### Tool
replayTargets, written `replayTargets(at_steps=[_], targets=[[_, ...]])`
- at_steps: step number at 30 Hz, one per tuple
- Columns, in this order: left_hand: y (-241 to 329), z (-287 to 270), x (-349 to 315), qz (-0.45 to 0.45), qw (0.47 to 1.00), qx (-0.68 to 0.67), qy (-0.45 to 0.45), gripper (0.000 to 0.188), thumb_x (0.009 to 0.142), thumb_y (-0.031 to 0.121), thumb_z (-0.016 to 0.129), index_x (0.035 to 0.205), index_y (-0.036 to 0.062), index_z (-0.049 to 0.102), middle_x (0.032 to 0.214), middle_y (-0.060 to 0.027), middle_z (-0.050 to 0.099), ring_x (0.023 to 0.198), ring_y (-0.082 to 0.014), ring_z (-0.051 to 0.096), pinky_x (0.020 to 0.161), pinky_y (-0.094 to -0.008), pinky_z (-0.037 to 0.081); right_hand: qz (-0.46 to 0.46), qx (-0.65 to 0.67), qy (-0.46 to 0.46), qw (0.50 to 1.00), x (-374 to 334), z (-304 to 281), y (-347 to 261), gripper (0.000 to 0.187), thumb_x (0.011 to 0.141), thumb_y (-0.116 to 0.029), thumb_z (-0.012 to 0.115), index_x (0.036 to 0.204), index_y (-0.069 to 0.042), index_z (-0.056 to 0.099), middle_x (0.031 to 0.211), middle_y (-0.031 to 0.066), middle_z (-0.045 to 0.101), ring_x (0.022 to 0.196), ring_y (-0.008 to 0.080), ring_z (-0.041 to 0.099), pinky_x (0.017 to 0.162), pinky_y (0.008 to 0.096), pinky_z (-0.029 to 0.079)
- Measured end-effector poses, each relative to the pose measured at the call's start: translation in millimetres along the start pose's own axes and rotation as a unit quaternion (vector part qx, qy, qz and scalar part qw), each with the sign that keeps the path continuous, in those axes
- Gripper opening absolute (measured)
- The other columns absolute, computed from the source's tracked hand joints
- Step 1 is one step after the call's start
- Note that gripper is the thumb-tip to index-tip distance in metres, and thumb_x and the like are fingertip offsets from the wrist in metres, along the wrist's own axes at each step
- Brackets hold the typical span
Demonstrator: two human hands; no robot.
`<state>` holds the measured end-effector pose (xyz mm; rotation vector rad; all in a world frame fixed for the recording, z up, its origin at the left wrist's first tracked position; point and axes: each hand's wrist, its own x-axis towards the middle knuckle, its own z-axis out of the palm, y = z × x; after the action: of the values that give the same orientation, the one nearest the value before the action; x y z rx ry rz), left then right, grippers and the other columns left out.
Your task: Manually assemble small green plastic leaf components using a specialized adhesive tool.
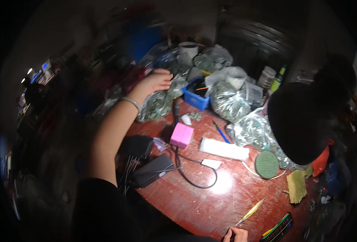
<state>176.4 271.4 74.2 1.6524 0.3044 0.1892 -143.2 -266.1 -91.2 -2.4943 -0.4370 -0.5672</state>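
Note:
My left hand (156, 82) is stretched far out over the clear plastic bags (156, 105) at the back left, fingers extended, holding nothing that I can see. A bracelet (131, 103) circles that wrist. At the lower edge my right hand (236, 234) shows only in part, its fingers curled and pressed together; what they hold, if anything, is hidden. Just beyond those fingertips lies a thin pointed tool (252, 211) with a yellow middle, its near tip beside them. Right of the hand is a dark flat case with a green edge (281, 227).
On the worn red table (190, 207) are a pink block (181, 135), a black power adapter (153, 169) with cables, a white roll (224, 149), a green round pad (266, 164) and a yellow sponge (296, 186). A blue bin (195, 99) stands among the bags. A dark rounded shape (297, 125) blocks the right.

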Motion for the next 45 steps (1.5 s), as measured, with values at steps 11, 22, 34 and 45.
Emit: replayTargets(at_steps=[11,22,34,45], targets=[[-10.6,-249.8,-293.9,-0.064,0.997,0.022,0.024,0.04,0.105,0.033,0.059,0.128,0.0014,0.064,0.12,-0.012,0.07,0.11,-0.0217,0.069,0.096,-0.039,0.056,-0.12,0.108,-0.173,0.972,-15.2,20.3,-19.3,0.027,0.086,-0.007,0.073,0.112,-0.003,0.07,0.111,0.0188,0.07,0.101,0.0383,0.065,0.095,0.047,0.051],[-391.3,-289.2,-486.3,-0.366,0.793,-0.08,0.48,0.03,0.093,0.026,0.066,0.116,0.0072,0.066,0.101,-0.0111,0.072,0.085,-0.0258,0.071,0.077,-0.0421,0.06,-0.181,0.09,-0.28,0.938,5.0,40.1,-47.3,0.026,0.085,-0.006,0.073,0.111,-0.003,0.07,0.111,0.0184,0.07,0.101,0.0379,0.065,0.095,0.0463,0.051],[-628.6,42.7,-431.7,-0.292,0.889,0.282,0.214,0.047,0.104,0.035,0.052,0.136,0.0014,0.057,0.119,-0.0217,0.069,0.104,-0.0352,0.069,0.09,-0.0459,0.056,-0.207,-0.009,-0.336,0.919,34.6,35.9,-74.4,0.026,0.085,-0.005,0.073,0.11,-0.003,0.069,0.111,0.0179,0.07,0.1,0.0375,0.064,0.094,0.0455,0.051],[-595.2,14.2,-435.9,-0.356,0.9,0.242,0.072,0.055,0.082,0.054,0.075,0.11,0.0068,0.074,0.11,-0.0178,0.074,0.103,-0.0326,0.072,0.088,-0.044,0.057,-0.213,-0.014,-0.308,0.927,43.2,38.0,-78.1,0.026,0.084,-0.004,0.074,0.109,-0.003,0.069,0.11,0.0174,0.069,0.1,0.0371,0.064,0.093,0.0448,0.052]])
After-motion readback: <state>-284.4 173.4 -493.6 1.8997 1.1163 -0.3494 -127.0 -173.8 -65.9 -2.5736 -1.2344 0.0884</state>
